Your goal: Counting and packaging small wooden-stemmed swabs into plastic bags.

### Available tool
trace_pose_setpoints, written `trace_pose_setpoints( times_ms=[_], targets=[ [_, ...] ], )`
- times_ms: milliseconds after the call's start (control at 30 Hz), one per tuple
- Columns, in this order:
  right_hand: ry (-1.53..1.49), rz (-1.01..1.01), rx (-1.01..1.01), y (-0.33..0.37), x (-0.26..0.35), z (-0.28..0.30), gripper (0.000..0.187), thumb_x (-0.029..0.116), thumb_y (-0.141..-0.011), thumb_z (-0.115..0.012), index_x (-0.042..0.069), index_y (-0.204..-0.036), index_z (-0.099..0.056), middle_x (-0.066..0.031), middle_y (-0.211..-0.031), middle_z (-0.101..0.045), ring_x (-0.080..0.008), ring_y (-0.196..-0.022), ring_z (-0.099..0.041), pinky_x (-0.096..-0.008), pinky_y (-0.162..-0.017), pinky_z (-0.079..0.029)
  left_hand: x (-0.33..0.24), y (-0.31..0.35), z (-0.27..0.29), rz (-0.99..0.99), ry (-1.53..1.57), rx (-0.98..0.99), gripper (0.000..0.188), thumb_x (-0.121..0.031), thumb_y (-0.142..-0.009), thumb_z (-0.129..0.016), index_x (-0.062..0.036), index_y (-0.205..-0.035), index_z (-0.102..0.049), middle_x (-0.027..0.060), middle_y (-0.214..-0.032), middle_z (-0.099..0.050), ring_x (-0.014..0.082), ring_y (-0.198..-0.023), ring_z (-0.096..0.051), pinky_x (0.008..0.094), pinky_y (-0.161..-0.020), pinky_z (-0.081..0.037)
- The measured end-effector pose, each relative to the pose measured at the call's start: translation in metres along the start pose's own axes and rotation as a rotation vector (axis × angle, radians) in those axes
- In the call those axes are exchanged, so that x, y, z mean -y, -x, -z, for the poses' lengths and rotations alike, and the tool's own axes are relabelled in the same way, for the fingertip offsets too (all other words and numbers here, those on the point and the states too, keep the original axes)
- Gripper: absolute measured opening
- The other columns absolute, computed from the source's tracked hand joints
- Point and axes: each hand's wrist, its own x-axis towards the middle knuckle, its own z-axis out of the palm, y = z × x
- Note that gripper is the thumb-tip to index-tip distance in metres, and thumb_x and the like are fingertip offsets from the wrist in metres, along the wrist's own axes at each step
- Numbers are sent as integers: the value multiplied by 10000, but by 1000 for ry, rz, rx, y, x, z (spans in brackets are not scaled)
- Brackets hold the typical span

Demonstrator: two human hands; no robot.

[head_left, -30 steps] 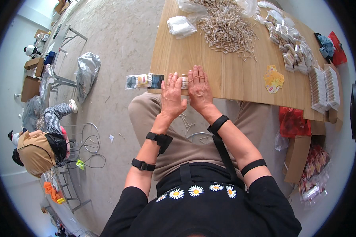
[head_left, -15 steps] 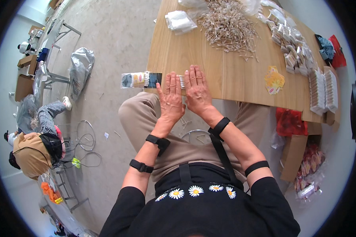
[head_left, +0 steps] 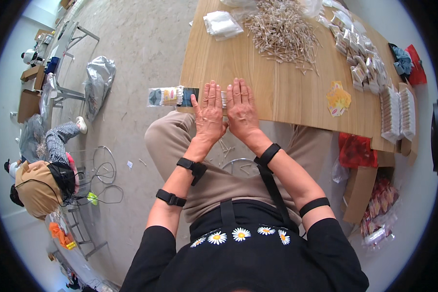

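Both my hands lie flat and side by side at the near edge of the wooden table, fingers stretched out and pointing away from me. Between my left hand and my right hand shows a narrow row of white-tipped cotton swabs; the rest of it is hidden by my fingers. Just left of my left thumb sits a clear packet of cotton swabs with a yellow card in it, sticking out past the table's left edge. A dark patterned piece lies between that packet and my thumb.
A large heap of loose swabs lies farther back, beside clear bags. Yellow cards are on the right, near many filled packets and stacked packs. Cardboard boxes stand below. Another person works far left.
Both hands stay flat around the swab row, with only a very slight shift. The packet at the left has hardly moved.
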Motion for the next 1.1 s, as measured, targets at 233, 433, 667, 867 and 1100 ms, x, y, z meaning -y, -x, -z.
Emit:
trace_pose_setpoints(
  times_ms=[233,433,667,867,1100],
  targets=[
    [86,18,61,4,4,7,730,187,-804,-632,-70,-1435,-369,-275,-1533,-303,-407,-1464,-242,-471,-1222,-168,-3,1,-2,-101,-82,-35,1096,-255,-650,-820,-39,-1547,-229,133,-1627,-180,269,-1520,-139,595,-1188,-55],
    [-83,-55,134,10,-15,14,988,202,-674,-801,-62,-1479,-293,-231,-1575,-240,-373,-1494,-167,-484,-1216,-147,-12,1,2,-59,46,5,963,-155,-723,-711,-41,-1545,-224,131,-1616,-214,264,-1512,-173,623,-1181,-83],
    [57,-248,191,39,-23,31,1158,315,-617,-875,-56,-1506,-232,-216,-1600,-183,-345,-1512,-111,-509,-1214,-118,-9,3,-4,-57,4,-70,901,-104,-748,-664,-27,-1537,-235,132,-1616,-217,264,-1509,-180,636,-1174,-91],
    [44,-248,226,27,2,26,1151,340,-634,-864,-66,-1505,-229,-233,-1597,-178,-353,-1514,-98,-507,-1217,-106,-10,2,-6,-46,34,-69,905,-94,-741,-661,-23,-1536,-235,137,-1615,-215,270,-1510,-177,645,-1170,-76],
    [29,-147,261,25,-7,35,1102,308,-649,-846,-71,-1496,-251,-241,-1587,-192,-361,-1508,-122,-503,-1219,-109,-11,3,0,-35,25,-21,965,-122,-712,-717,-31,-1539,-226,130,-1620,-199,269,-1513,-164,653,-1166,-82]
  ],
)
